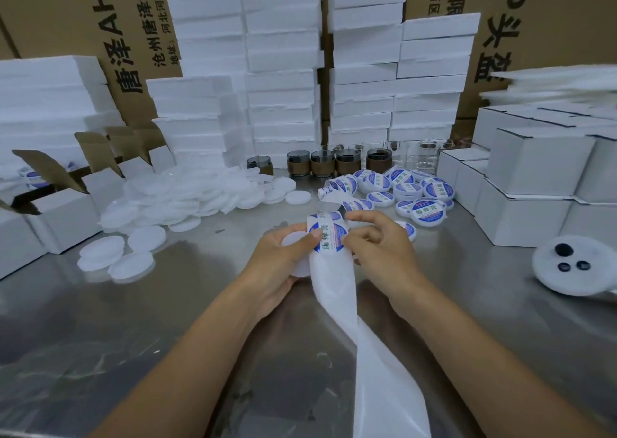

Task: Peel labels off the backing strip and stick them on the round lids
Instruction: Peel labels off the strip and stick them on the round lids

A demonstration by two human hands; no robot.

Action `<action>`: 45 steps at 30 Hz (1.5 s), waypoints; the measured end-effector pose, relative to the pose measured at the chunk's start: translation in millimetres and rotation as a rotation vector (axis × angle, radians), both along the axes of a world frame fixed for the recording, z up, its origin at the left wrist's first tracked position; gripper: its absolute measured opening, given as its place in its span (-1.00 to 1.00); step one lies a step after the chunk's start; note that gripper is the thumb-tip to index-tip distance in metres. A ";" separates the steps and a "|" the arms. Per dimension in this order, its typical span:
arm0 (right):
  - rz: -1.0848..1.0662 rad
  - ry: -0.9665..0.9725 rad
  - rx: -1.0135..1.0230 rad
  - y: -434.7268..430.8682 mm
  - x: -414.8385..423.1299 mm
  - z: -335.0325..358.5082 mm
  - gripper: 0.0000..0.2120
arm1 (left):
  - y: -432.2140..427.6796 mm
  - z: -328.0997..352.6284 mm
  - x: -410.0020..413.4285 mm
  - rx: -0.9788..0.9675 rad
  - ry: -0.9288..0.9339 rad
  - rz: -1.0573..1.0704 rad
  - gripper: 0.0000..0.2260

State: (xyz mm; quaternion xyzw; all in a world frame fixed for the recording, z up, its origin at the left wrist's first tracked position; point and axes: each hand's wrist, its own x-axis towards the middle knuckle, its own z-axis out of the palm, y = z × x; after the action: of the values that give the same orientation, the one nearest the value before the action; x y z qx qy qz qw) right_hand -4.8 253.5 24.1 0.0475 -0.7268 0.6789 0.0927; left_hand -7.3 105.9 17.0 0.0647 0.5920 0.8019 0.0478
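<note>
The round label [329, 237] is glossy white with a blue field and green characters. It sits on the top end of a pale, semi-transparent backing strip [367, 354], just in front of the person above the middle of the table. The strip curls over the fingers with more printed labels on it, and hangs in a smooth twisted ribbon towards the lower edge of view. The left hand [283, 260] curls round a plain white round lid [295, 239] held behind the strip, its thumb pressed on the label's left side. The right hand [377, 247] has its fingers bent and pinches the label at its right edge. Below them lies a brushed steel table [133, 320], dull and reflective. To the left spreads a heap of plain lids [187, 197], flat matt discs. To the right is a cluster of labelled lids [410, 187], beside square white cartons [534, 177]. At the back stand rough-edged foam blocks [280, 70] in tall stacks.
</note>
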 end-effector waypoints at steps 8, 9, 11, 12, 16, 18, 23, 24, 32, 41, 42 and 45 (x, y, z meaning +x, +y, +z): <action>-0.230 0.543 0.674 -1.4 1.4 -8.5 -0.73 | 2.3 0.3 0.2 -0.028 0.008 0.001 -0.79; -0.233 0.530 0.695 -0.5 0.7 -9.2 -0.72 | 2.3 0.7 0.9 -0.023 0.005 0.003 -0.76; -0.231 0.520 0.686 1.2 -0.3 -10.3 -0.72 | 2.2 1.3 1.8 -0.024 0.003 -0.002 -0.71; -0.229 0.519 0.675 1.5 -0.4 -10.5 -0.72 | 2.1 1.4 1.8 -0.031 0.002 -0.003 -0.71; -0.210 0.493 0.662 2.4 -0.8 -9.0 -0.76 | 1.6 1.0 1.8 -0.063 -0.008 0.006 -0.82; -0.209 0.464 0.651 3.2 -0.8 -8.4 -0.77 | 1.1 0.5 1.1 -0.080 -0.011 0.011 -0.84; -0.207 0.436 0.637 3.7 -0.8 -7.0 -0.80 | 1.6 1.1 1.2 -0.077 -0.012 0.022 -0.88; -0.206 0.436 0.638 3.9 -0.5 -6.7 -0.81 | 2.1 1.7 1.2 -0.066 -0.010 0.035 -0.90; -0.186 0.485 0.636 4.5 3.6 -3.5 -0.92 | 6.4 4.5 3.0 -0.135 0.011 0.212 -0.81; -0.091 0.441 0.431 1.3 8.0 2.0 -0.76 | 6.1 4.1 1.4 -0.186 0.015 0.311 -0.79; -0.079 0.426 0.368 0.4 9.0 3.4 -0.77 | 6.3 3.7 0.8 -0.186 0.013 0.314 -0.80; -0.038 0.348 0.141 -0.3 9.2 7.7 -0.93 | 6.7 1.4 -1.1 -0.215 0.026 0.326 -0.78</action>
State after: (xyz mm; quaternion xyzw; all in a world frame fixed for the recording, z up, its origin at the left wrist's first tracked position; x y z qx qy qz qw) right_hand 4.4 253.2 31.8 0.1567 -0.7463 0.6061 0.2262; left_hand -8.4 112.6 18.5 -0.0271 0.6774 0.7303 -0.0836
